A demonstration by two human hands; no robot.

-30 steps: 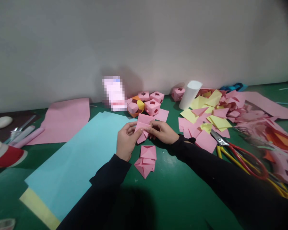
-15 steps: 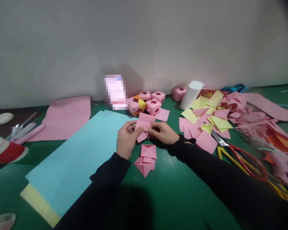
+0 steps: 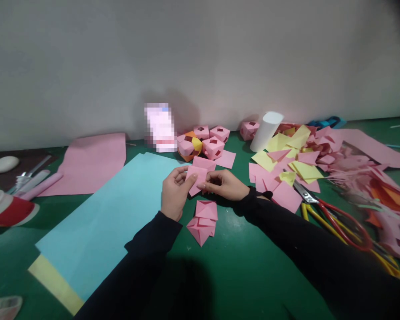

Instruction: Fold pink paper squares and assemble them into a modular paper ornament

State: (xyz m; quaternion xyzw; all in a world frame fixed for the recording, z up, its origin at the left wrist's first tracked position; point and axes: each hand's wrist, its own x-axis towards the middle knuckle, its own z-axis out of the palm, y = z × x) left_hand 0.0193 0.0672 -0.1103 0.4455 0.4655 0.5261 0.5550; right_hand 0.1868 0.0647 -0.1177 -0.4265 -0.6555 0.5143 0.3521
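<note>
Between my two hands is a small pink square of paper (image 3: 197, 176), held just above the green table. My left hand (image 3: 176, 190) pinches its left side, thumb lying on the front. At its lower right edge, the thumb and fingertips of my right hand (image 3: 227, 184) are closed on the paper. Directly behind it lies another pink paper piece (image 3: 204, 163). Nearer to me rest several folded pink paper pieces (image 3: 202, 223), overlapping each other. Pink folded paper units (image 3: 214, 147) with dark openings stand behind, some joined to an orange and yellow piece.
Scissors with red handles (image 3: 346, 224) and a yellow-handled pair lie right, beside loose pink and yellow papers (image 3: 298, 166). A white tube (image 3: 266, 131) leans by the wall. Left are a large blue sheet (image 3: 103, 222), a pink sheet (image 3: 90, 164) and a red-and-white cup (image 3: 11, 208).
The pink square between my hands now shows a plainer, flatter face, and its fold line is no longer seen. My right fingertips have slid slightly left and down along its edge.
</note>
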